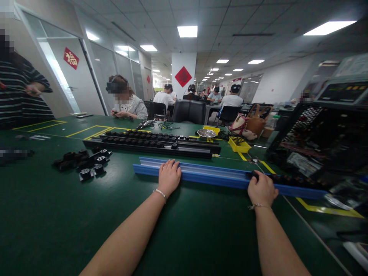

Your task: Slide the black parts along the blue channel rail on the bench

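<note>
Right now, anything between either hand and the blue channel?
Nothing visible: the left hand rests on the blue channel, and the right hand is on it too, at a small black part. More black parts line the channel beyond the right hand, not between hand and channel.

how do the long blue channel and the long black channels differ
Handling: the left hand and right hand are both on the long blue channel, while the long black channels lie farther back with no hand on them. Filling: the blue channel is bare along its left stretch, while the black channels carry small black parts there. Both are long, narrow and lie on the green table.
</note>
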The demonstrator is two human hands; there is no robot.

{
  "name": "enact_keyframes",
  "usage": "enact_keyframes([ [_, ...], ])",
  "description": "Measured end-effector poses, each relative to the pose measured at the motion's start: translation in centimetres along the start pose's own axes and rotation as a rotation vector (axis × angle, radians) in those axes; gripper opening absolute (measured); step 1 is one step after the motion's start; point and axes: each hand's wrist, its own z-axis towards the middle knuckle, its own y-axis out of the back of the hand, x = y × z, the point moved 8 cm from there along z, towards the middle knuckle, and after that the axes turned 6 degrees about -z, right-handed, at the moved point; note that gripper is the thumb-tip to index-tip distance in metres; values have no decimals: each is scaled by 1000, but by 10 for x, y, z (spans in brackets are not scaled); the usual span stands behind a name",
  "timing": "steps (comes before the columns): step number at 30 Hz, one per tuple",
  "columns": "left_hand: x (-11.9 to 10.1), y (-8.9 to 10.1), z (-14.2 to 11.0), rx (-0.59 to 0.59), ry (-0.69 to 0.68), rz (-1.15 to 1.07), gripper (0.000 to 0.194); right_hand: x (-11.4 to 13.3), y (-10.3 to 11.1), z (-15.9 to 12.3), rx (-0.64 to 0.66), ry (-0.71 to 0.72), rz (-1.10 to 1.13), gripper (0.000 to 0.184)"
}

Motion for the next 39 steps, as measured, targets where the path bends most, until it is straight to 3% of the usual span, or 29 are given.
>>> enact_keyframes([
  [39, -1, -2, 1, -7, 5, 15, 37, 21, -5, -6, -25, 188, -19, 38],
])
